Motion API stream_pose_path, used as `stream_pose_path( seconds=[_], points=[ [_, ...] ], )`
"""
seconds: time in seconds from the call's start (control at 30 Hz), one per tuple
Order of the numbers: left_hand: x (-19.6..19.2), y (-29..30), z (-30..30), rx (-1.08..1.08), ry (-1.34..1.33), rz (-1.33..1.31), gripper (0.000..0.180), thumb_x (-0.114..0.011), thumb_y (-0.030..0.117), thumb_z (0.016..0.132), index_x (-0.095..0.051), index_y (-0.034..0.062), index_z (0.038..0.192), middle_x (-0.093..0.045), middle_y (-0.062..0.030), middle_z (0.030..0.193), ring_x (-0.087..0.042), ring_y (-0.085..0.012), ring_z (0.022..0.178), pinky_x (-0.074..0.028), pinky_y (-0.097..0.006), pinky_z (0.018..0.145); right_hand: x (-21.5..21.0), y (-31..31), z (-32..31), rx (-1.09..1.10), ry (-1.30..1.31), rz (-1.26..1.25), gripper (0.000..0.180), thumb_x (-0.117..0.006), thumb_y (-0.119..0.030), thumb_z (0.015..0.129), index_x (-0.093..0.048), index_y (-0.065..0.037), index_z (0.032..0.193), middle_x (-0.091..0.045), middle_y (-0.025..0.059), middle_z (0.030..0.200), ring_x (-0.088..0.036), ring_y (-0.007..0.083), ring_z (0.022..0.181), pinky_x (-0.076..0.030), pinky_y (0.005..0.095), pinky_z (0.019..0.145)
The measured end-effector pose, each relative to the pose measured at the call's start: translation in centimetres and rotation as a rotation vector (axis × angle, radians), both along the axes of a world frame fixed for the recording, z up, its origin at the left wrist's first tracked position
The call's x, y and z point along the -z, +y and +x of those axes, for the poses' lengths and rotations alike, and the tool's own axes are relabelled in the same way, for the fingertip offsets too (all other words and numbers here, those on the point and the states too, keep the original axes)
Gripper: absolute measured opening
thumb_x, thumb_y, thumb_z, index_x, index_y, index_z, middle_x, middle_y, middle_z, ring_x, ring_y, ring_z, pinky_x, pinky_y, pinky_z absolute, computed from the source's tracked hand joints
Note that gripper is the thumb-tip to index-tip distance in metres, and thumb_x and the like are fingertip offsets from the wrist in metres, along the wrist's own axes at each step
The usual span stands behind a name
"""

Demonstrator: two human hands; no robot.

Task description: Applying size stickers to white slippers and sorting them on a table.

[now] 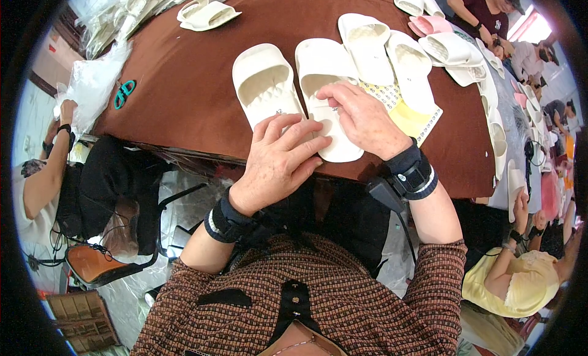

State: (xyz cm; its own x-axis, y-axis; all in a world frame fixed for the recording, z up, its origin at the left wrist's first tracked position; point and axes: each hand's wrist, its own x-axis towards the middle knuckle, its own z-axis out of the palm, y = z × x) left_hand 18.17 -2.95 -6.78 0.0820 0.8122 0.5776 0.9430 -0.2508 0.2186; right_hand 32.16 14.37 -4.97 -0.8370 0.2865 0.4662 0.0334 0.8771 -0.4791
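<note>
Two cream slide slippers lie side by side before me, toes pointing away: the left slipper [264, 74] and the right slipper [343, 146]. My left hand [275, 157] rests over the left slipper's heel, fingers stretched out and their tips reaching the right slipper's footbed. My right hand [370, 120] lies over the right slipper, its fingers loosely bent near the strap and its thumb apart from them, low on the footbed. Small dark print shows on both footbeds, partly covered on the right one. Neither hand visibly grips anything.
Another cream slipper pair [367, 45] lies beyond, overlapping a yellow sticker sheet [411, 118]. Teal-handled scissors [125, 95] rest on the brown tablecloth [184, 80]. Bagged slippers [131, 16] are piled far left. Slippers line the right table, where several people work; another person is at the left.
</note>
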Motion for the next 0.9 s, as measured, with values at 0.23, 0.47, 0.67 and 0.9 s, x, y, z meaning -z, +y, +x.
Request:
stream_pose_path(
  seconds=[0.23, 0.47, 0.67, 0.9],
  points=[
    [0.0, 0.0, -0.02, 0.001, 0.004, -0.012, 0.041, -0.076, 0.016, 0.075, -0.069, 0.0171, 0.115, -0.061, -0.0006, 0.127, -0.052, -0.0282, 0.12, -0.037, -0.045, 0.103, -0.03, 0.04, -0.1, -0.006, -0.025, 0.036, 0.034, -0.048, 0.004, 0.082, -0.057, -0.005, 0.114, -0.06, 0.0126, 0.098, -0.061, 0.0301, 0.091, -0.05, 0.0402, 0.083],
    [-0.01, 0.11, 0.02, -0.003, 0.014, 0.006, 0.043, -0.077, 0.016, 0.073, -0.069, 0.0174, 0.115, -0.061, -0.0008, 0.124, -0.053, -0.0255, 0.118, -0.037, -0.044, 0.102, 0.01, 0.06, 0.08, 0.011, -0.036, 0.028, 0.034, -0.047, 0.004, 0.084, -0.057, -0.005, 0.115, -0.06, 0.0127, 0.1, -0.061, 0.03, 0.091, -0.05, 0.0394, 0.082],
    [0.03, 0.12, 0.03, -0.004, 0.016, 0.01, 0.043, -0.077, 0.016, 0.073, -0.069, 0.0175, 0.115, -0.061, -0.0003, 0.125, -0.053, -0.0255, 0.117, -0.037, -0.044, 0.102, 0.12, 0.03, 0.06, 0.013, 0.004, -0.069, 0.029, -0.048, 0.002, 0.084, -0.058, -0.005, 0.11, -0.061, 0.0129, 0.098, -0.061, 0.0331, 0.094, -0.05, 0.0422, 0.083],
    [-0.05, 0.15, 0.07, -0.002, 0.005, 0.009, 0.043, -0.076, 0.016, 0.073, -0.069, 0.0172, 0.115, -0.061, 0.0001, 0.125, -0.053, -0.0251, 0.117, -0.037, -0.044, 0.102, -0.07, 0.04, 0.1, 0.009, 0.001, -0.047, 0.028, -0.048, 0.002, 0.084, -0.057, -0.006, 0.11, -0.06, 0.0126, 0.096, -0.06, 0.0335, 0.092, -0.05, 0.0431, 0.082]
  ],
)
